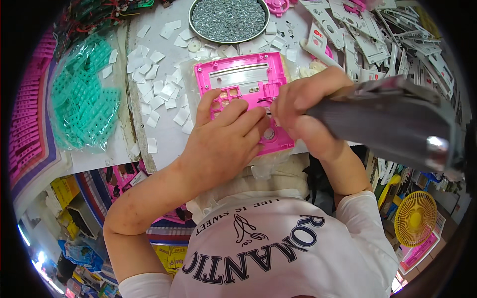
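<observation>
A pink plastic casing (242,62) lies on the white table in front of me, its inner side up, with a long clear window and small square openings. My left hand (218,129) rests on the casing's lower left part, index finger stretched along the square openings and the other fingers bent onto the plastic. At the casing's right side, my right hand (318,107) closes round the narrow end of a dark grey tool (382,121), shaped like an electric screwdriver. The tool slants in from the right; its tip is hidden behind my fingers.
Beyond the casing stands a round metal bowl (191,19) of small screws. Loose white squares (158,88) are scattered left of the casing. A clear bag of teal button pads (84,94) lies farther left. White plastic panels (367,42) are piled at the far right.
</observation>
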`<act>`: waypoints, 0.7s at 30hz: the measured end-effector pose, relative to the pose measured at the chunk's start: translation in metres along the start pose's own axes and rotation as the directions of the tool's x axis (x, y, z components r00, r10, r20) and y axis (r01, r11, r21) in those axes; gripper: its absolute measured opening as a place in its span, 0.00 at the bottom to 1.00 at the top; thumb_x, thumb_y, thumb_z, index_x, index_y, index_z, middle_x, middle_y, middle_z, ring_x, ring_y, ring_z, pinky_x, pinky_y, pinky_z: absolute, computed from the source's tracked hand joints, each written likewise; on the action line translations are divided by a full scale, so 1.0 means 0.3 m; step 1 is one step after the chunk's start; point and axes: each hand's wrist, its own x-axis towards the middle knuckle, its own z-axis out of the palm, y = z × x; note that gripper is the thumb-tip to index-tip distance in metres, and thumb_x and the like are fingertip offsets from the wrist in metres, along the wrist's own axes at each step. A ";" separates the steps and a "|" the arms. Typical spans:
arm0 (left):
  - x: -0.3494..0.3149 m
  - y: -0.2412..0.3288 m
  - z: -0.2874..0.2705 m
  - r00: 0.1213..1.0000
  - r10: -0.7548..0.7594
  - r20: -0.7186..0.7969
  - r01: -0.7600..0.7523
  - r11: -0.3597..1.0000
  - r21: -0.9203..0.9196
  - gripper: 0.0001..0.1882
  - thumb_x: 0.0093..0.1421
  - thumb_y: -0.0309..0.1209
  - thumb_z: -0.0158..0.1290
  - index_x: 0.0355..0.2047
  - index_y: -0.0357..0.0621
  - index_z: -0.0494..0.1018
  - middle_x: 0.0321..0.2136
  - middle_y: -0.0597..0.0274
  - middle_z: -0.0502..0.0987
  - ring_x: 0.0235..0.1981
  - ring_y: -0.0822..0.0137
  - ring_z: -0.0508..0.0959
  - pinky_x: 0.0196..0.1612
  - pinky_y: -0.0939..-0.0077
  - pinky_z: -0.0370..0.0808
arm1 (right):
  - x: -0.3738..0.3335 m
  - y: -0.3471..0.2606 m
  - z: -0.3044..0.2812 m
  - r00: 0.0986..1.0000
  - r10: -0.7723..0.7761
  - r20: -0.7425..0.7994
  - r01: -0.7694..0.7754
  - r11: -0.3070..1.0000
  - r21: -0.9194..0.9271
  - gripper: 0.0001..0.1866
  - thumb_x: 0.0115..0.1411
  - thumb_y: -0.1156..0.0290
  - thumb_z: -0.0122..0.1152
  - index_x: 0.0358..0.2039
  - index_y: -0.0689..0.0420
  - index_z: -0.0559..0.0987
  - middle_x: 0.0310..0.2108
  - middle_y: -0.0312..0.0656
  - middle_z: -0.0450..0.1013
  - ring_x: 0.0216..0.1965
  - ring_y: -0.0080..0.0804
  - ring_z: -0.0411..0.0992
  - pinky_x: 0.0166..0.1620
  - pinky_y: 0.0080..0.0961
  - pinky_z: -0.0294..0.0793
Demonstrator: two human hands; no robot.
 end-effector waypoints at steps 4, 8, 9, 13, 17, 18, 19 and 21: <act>-0.001 -0.004 0.014 1.000 -0.004 -0.024 0.004 1.000 -0.022 0.15 0.53 0.40 0.61 0.40 0.52 0.82 0.42 0.72 0.74 0.50 0.69 0.71 0.68 0.43 0.53 | 0.005 -0.008 0.015 0.996 0.010 0.086 -0.008 1.000 -0.023 0.13 0.61 0.75 0.65 0.37 0.56 0.67 0.20 0.39 0.68 0.20 0.29 0.65 0.27 0.30 0.69; -0.008 -0.005 0.022 1.000 0.019 -0.023 -0.019 1.000 -0.007 0.13 0.52 0.40 0.61 0.37 0.51 0.83 0.41 0.72 0.75 0.49 0.67 0.72 0.66 0.42 0.56 | 0.019 0.028 0.025 0.998 -0.024 0.049 0.016 0.985 0.170 0.15 0.62 0.71 0.66 0.42 0.57 0.67 0.19 0.37 0.67 0.19 0.28 0.65 0.25 0.29 0.67; -0.007 -0.011 0.019 0.999 0.036 -0.010 -0.036 0.999 -0.001 0.14 0.52 0.40 0.62 0.37 0.51 0.83 0.42 0.70 0.76 0.50 0.66 0.72 0.65 0.41 0.57 | 0.021 0.041 0.031 0.999 -0.012 0.031 0.004 0.965 0.263 0.16 0.62 0.69 0.66 0.44 0.57 0.67 0.18 0.35 0.67 0.18 0.27 0.65 0.25 0.29 0.66; -0.023 -0.029 0.014 0.996 0.020 -0.085 -0.036 0.981 -0.191 0.21 0.53 0.41 0.64 0.46 0.49 0.79 0.48 0.60 0.77 0.52 0.57 0.74 0.62 0.41 0.61 | 0.094 -0.015 -0.014 0.994 -0.093 -0.065 0.112 0.882 0.458 0.25 0.63 0.62 0.67 0.53 0.57 0.66 0.17 0.30 0.64 0.17 0.22 0.62 0.23 0.27 0.63; -0.061 -0.231 -0.100 0.946 -0.186 -0.266 0.080 0.928 -0.364 0.19 0.54 0.29 0.65 0.47 0.45 0.78 0.48 0.55 0.79 0.51 0.51 0.76 0.53 0.60 0.74 | 0.107 -0.098 -0.202 0.986 -0.140 -0.090 0.164 0.909 0.382 0.31 0.65 0.57 0.63 0.61 0.60 0.64 0.20 0.27 0.66 0.20 0.21 0.64 0.29 0.21 0.66; -0.073 -0.312 -0.169 0.876 -0.318 -0.362 0.196 0.922 -0.335 0.12 0.55 0.31 0.64 0.41 0.45 0.81 0.43 0.56 0.81 0.46 0.51 0.78 0.50 0.59 0.76 | 0.109 -0.100 -0.227 0.988 -0.120 -0.093 0.145 0.928 0.344 0.32 0.64 0.58 0.63 0.62 0.61 0.63 0.22 0.29 0.66 0.22 0.21 0.63 0.30 0.21 0.65; -0.088 -0.402 -0.242 0.845 -0.421 -0.331 0.363 0.905 -0.224 0.12 0.57 0.33 0.63 0.40 0.44 0.81 0.41 0.56 0.82 0.44 0.52 0.80 0.48 0.60 0.76 | 0.114 -0.098 -0.249 0.991 -0.102 -0.091 0.125 0.941 0.313 0.34 0.64 0.59 0.63 0.64 0.61 0.62 0.24 0.30 0.67 0.23 0.20 0.63 0.31 0.21 0.65; -0.132 -0.574 -0.402 0.786 -0.477 -0.395 0.535 0.843 0.048 0.11 0.59 0.35 0.61 0.37 0.42 0.82 0.36 0.55 0.84 0.37 0.53 0.82 0.43 0.63 0.78 | 0.132 -0.097 -0.267 0.989 -0.058 -0.137 0.086 0.973 0.215 0.35 0.64 0.61 0.63 0.66 0.63 0.61 0.27 0.33 0.67 0.25 0.20 0.63 0.33 0.21 0.64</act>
